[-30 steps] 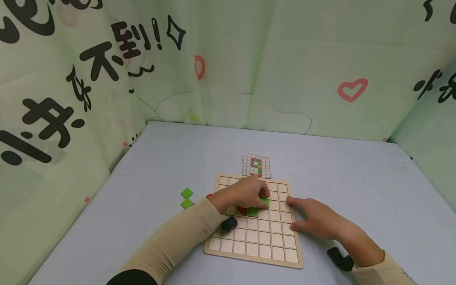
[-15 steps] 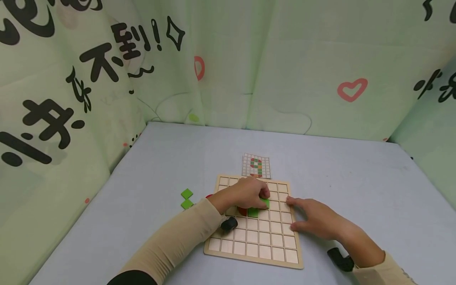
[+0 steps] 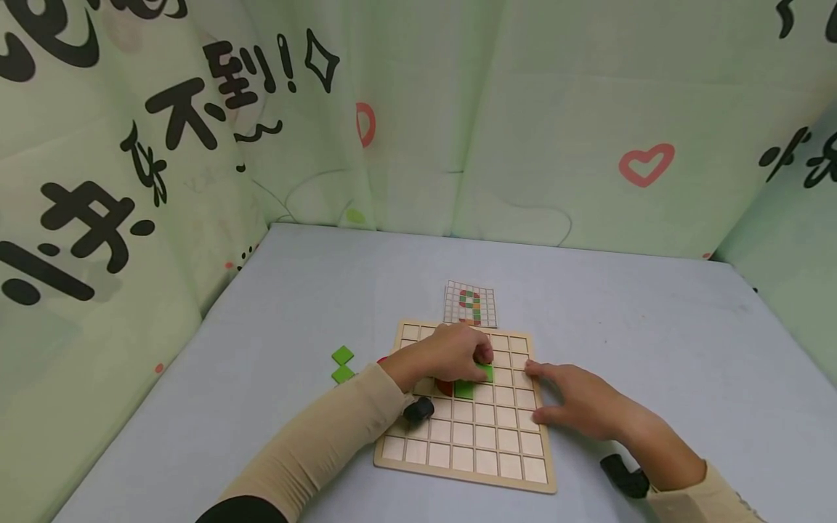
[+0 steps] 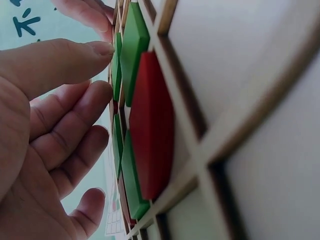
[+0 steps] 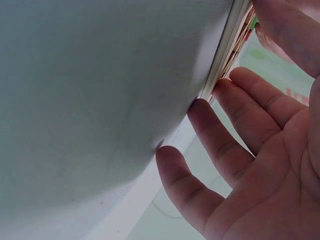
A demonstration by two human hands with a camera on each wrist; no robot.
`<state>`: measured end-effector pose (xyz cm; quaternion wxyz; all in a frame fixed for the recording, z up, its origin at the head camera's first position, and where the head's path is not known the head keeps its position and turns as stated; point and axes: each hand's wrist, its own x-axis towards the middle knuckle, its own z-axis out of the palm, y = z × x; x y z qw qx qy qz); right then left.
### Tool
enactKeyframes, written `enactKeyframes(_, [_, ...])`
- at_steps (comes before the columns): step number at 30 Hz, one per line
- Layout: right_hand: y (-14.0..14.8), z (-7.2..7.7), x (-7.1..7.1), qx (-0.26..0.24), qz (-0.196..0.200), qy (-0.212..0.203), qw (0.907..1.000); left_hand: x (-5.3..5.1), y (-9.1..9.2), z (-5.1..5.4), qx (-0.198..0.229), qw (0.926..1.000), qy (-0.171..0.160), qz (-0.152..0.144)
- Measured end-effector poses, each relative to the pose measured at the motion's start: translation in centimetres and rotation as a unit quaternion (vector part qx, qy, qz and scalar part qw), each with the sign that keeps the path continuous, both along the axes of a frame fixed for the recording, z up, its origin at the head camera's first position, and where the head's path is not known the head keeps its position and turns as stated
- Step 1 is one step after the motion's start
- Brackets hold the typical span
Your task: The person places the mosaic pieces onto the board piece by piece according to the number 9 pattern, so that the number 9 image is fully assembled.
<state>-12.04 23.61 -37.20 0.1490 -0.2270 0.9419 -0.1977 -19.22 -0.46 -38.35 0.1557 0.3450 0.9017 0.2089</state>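
Some seated tiles (image 3: 464, 390) on my board (image 3: 463, 459), loose green tiles (image 3: 343, 355) left of it; my left hand (image 3: 451, 354) and right hand (image 3: 578, 399): fingers apart.

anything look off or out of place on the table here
Nothing looks spilled or damaged. Slightly odd: two green tiles lie loose on the pale table left of the wooden board, turned cornerwise like diamonds, while other green tiles sit in its squares. They may simply be waiting.

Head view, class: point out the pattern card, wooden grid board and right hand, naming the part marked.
Pattern card (image 3: 471, 303), head view: middle of its printed face.
Wooden grid board (image 3: 485, 414), head view: a bare cell.
Right hand (image 3: 580, 399), head view: back of the hand.
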Motion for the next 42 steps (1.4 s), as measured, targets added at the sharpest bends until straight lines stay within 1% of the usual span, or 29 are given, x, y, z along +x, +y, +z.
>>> enactKeyframes(7, [0.0, 0.0, 0.0, 0.0, 0.0, 0.003, 1.0, 0.1, -0.2, 0.2, -0.003, 0.9999, -0.014, 0.004])
enactKeyframes(17, [0.0, 0.0, -0.1, -0.002, 0.006, 0.007, 1.0, 0.1, -0.4, 0.3, -0.004, 0.9998, -0.016, 0.007])
enactKeyframes(25, [-0.1, 0.0, 0.0, -0.001, -0.002, -0.001, 1.0, 0.0, -0.5, 0.2, 0.004, 0.9997, -0.023, 0.004])
enactKeyframes(27, [-0.1, 0.0, 0.0, -0.002, -0.003, -0.002, 1.0, 0.0, -0.6, 0.2, 0.007, 0.9995, -0.03, 0.008])
enactKeyframes(32, [-0.1, 0.0, 0.0, -0.005, -0.001, 0.0, 1.0, 0.0, -0.8, 0.0, 0.022, 0.9975, -0.064, 0.022])
enactKeyframes(34, [-0.1, 0.0, 0.1, -0.006, -0.001, 0.001, 1.0, 0.0, -1.0, 0.0, 0.032, 0.9963, -0.077, 0.023])
enactKeyframes(38, [0.0, 0.0, 0.0, -0.008, 0.003, 0.003, 1.0, 0.2, -1.5, 0.3, 0.048, 0.9944, -0.092, 0.021])
enactKeyframes(42, [0.0, -0.1, 0.0, -0.009, 0.0, 0.0, 1.0, 0.5, -2.0, 0.7, 0.061, 0.9933, -0.097, 0.015])
